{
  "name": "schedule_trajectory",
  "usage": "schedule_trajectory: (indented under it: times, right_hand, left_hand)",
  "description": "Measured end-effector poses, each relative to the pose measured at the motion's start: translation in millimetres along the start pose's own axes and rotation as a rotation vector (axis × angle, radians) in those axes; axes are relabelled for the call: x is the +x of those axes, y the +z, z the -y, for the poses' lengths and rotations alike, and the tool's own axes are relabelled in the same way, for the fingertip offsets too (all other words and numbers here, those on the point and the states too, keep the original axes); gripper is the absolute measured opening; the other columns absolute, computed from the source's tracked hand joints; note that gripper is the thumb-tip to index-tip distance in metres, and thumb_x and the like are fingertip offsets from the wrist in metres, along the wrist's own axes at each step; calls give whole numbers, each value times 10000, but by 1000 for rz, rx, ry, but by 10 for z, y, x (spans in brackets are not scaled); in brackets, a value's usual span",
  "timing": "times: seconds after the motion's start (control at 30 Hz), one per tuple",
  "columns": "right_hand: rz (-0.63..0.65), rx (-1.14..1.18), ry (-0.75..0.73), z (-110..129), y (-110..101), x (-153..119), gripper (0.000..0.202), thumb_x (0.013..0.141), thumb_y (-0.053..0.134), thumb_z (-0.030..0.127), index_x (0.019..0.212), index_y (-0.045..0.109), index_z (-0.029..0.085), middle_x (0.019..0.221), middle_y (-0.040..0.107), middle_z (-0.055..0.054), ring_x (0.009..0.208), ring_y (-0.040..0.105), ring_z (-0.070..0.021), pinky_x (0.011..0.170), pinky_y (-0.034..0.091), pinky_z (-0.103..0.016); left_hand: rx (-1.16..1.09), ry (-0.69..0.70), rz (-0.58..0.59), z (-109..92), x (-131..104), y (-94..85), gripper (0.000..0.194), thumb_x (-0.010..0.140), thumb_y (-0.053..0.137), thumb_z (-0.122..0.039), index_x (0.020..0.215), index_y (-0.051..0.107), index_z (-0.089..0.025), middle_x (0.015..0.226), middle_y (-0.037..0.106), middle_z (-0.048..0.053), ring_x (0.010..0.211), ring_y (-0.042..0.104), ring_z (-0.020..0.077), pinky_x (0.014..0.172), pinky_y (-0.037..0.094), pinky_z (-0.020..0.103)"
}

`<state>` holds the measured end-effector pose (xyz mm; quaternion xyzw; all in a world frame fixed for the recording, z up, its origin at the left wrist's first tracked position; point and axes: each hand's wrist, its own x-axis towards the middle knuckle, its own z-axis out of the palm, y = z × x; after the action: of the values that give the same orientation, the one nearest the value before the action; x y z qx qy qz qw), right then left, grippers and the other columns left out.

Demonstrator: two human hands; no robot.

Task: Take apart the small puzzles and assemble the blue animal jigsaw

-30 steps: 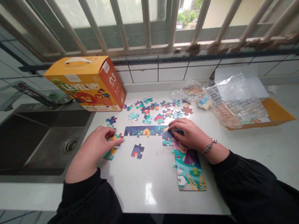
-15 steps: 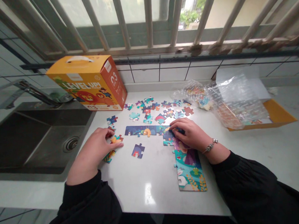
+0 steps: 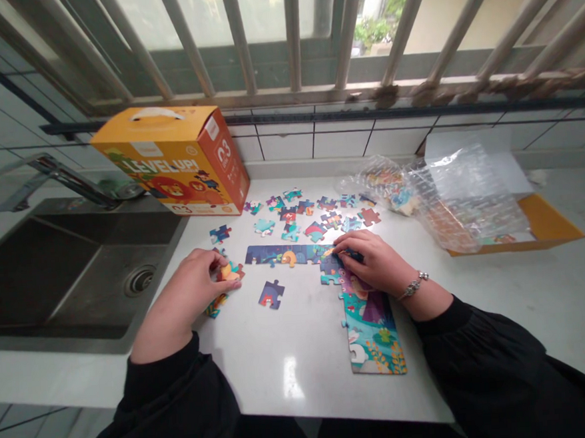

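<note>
My left hand [image 3: 201, 279] pinches an orange and teal jigsaw piece [image 3: 232, 272] between thumb and fingers, at the left of the white counter. Other pieces lie around and partly under this hand, among them a yellow-striped piece [image 3: 215, 306] and a dark blue piece [image 3: 220, 234]. My right hand [image 3: 370, 257] is closed over the top right corner of the joined puzzle [image 3: 373, 327], its fingers curled on it and hiding that corner. A joined dark blue strip [image 3: 269, 254] runs left from there. One loose purple piece with a red figure [image 3: 271, 295] lies below the strip.
Several loose pieces [image 3: 289, 214] are scattered behind the strip. A yellow box [image 3: 168, 164] stands at the back left beside the sink [image 3: 75, 267] and faucet [image 3: 48, 169]. Plastic wrap [image 3: 459, 207] covers part of an open yellow box lid [image 3: 556, 220] at right. Window bars [image 3: 292, 39] rise behind.
The orange and teal piece has turned slightly in my left fingers and shows more of its face. My right hand stays put on the puzzle corner. The view has shifted slightly.
</note>
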<state>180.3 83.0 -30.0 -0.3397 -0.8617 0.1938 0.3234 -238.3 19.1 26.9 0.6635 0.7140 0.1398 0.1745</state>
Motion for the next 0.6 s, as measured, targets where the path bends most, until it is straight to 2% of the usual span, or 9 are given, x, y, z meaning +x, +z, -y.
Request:
schedule_trajectory:
  times: [0.23,0.4,0.6]
  right_hand:
    - [7,-12,0,-9,2,-4,142,1043,673,177,1097,776,259,1202,829,-97,1106,781,-282,1001,611,-506]
    - [7,-6,4,-5,1,-6,141,1040,676,167,1093,772,256,1203,828,-95,1107,778,-279,1006,613,-509]
    - [0,-6,1,-3,4,-4,149,1022,691,159,1095,779,255,1209,828,-95,1107,779,-274,1007,613,-495]
  left_hand:
    - [-224,-23,142,-154,-71,24,311,774,830,-433,942,652,-241,867,761,17,820,687,240,736,494,326]
    - [-197,70,156,-278,-87,15,302,903,775,-530,949,711,-238,792,693,3,764,628,216,674,439,301]
    - [-321,163,347,-496,-121,82,305,970,720,-533,1015,734,-232,755,615,-27,694,561,183,651,420,280]
